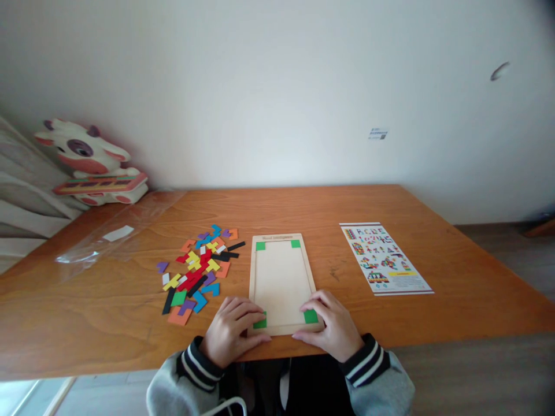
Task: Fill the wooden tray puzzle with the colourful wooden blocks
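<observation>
A light wooden puzzle tray point(282, 271) lies flat near the table's front edge, with a green square piece point(295, 244) at the top right and matching green ones in its other corners. My left hand point(234, 326) grips the tray's near left corner, thumb along the bottom edge and fingers over the side frame, partly covering the green piece point(260, 321) there. At the near right corner, my right hand point(332, 323) holds the frame the same way, fingertips beside another green piece point(311, 316). Left of the tray, loose coloured wooden puzzle pieces point(202, 267) lie in a heap, some overlapping.
A printed pattern sheet point(385, 260) lies on the wooden table point(325, 208) to the right. At the back left are a crumpled clear plastic bag point(143, 211) and a cow-shaped toy keyboard point(99, 167). The white wall point(277, 98) stands behind the table.
</observation>
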{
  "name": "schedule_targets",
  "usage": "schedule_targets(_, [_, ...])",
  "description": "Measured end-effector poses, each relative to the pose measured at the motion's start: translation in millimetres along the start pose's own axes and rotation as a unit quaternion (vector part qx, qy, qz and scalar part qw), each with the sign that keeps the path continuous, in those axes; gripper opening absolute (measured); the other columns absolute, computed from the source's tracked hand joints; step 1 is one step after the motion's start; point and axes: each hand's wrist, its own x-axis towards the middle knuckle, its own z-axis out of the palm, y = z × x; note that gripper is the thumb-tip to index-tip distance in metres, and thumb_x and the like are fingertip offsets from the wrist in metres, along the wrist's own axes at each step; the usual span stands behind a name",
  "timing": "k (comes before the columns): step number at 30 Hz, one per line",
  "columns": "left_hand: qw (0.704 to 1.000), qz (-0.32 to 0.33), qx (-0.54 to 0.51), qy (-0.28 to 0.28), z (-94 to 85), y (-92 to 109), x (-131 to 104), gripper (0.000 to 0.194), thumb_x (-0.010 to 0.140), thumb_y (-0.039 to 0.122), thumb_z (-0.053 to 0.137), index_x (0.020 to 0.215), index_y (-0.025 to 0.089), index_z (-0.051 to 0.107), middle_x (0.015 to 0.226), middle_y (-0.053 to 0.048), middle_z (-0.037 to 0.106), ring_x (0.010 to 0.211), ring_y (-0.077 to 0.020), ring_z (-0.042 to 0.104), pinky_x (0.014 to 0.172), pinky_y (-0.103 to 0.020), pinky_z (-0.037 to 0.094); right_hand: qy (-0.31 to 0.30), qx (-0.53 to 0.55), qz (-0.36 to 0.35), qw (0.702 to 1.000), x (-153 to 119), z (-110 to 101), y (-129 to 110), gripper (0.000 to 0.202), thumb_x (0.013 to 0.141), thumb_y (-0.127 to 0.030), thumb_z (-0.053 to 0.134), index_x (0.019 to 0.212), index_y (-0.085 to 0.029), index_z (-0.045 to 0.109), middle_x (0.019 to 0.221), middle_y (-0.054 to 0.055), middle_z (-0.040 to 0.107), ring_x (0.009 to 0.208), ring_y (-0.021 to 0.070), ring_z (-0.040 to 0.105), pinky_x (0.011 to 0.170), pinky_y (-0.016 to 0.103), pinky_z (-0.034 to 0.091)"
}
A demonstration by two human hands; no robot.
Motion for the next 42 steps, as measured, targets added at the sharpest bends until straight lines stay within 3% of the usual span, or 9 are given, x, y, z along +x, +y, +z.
schedule_targets(3, [1.0,0.0,-0.002,0.006,0.1,1,1,0.028,0.083,0.05,0.071,0.095,0.024,0.071,0.092,-0.003,0.075,0.086,-0.019,0.067,0.078,-0.033,0.05,-0.004,-0.007,0.0,1.0,0,0,0,0.047,0.063,-0.055,0.084,0.093,-0.024,0.067,0.095,0.004,0.062,0.087,0.0216,0.064,0.079,0.035,0.054])
schedule_targets(14, [1.0,-0.022,0.012,0.018,1.9,2,-2,0.035,0.083,0.056,0.067,0.095,0.024,0.071,0.092,-0.004,0.074,0.089,-0.0206,0.065,0.079,-0.035,0.049,0.01,0.007,-0.013,1.0,-1,1,4,0.035,0.082,-0.056,0.068,0.096,-0.024,0.065,0.095,0.005,0.063,0.088,0.02,0.065,0.078,0.032,0.055])
schedule_targets(20, [0.978,-0.14,0.12,0.101,-8.0,-11,-11,0.015,0.092,0.031,0.061,0.102,0.024,0.071,0.109,-0.006,0.071,0.099,-0.0226,0.063,0.089,-0.039,0.049,0.058,0.015,0.021,0.998,-3,4,7,0.021,0.094,-0.042,0.055,0.096,-0.024,0.065,0.098,0.006,0.064,0.089,0.0182,0.066,0.078,0.029,0.056])
schedule_targets(23, [0.945,-0.22,0.204,0.131,-21.8,-32,-28,0.022,0.092,0.034,0.06,0.108,0.023,0.069,0.118,-0.009,0.067,0.106,-0.0257,0.061,0.094,-0.043,0.048,0.078,0.015,0.013,0.997,-4,6,9,0.019,0.095,-0.039,0.054,0.095,-0.024,0.065,0.098,0.006,0.064,0.087,0.0183,0.067,0.076,0.029,0.056])
schedule_targets(26, [0.919,-0.278,0.249,0.124,-38.5,-55,-50,0.034,0.092,0.042,0.058,0.118,0.022,0.065,0.127,-0.01,0.064,0.116,-0.0291,0.058,0.1,-0.046,0.047,0.082,0.018,0.002,0.996,-5,7,11,0.017,0.095,-0.037,0.055,0.095,-0.023,0.065,0.098,0.007,0.064,0.078,0.0167,0.066,0.068,0.027,0.056])
schedule_targets(30, [0.911,-0.307,0.255,0.109,-50.9,-72,-68,0.043,0.094,0.047,0.053,0.125,0.019,0.061,0.13,-0.012,0.064,0.118,-0.0294,0.058,0.102,-0.047,0.047,0.087,0.013,0.0,0.996,-4,7,10,0.016,0.094,-0.036,0.056,0.095,-0.023,0.065,0.098,0.007,0.064,0.069,0.0153,0.063,0.063,0.027,0.055])
schedule_targets(36, [0.913,-0.302,0.265,0.069,-45.3,-70,-67,0.034,0.094,0.041,0.053,0.122,0.025,0.066,0.129,-0.005,0.066,0.118,-0.0302,0.058,0.097,-0.046,0.048,0.094,0.008,0.001,0.996,-3,7,9,0.017,0.095,-0.036,0.055,0.094,-0.023,0.065,0.098,0.007,0.064,0.072,0.0167,0.064,0.065,0.029,0.055])
schedule_targets(42, [0.912,-0.287,0.286,0.053,-43.7,-65,-65,0.033,0.097,0.039,0.049,0.122,0.027,0.068,0.133,-0.005,0.064,0.118,-0.0306,0.057,0.098,-0.049,0.042,0.093,0.003,0.005,0.996,-2,7,9,0.018,0.094,-0.038,0.055,0.094,-0.023,0.065,0.098,0.007,0.064,0.069,0.0157,0.063,0.062,0.028,0.054])
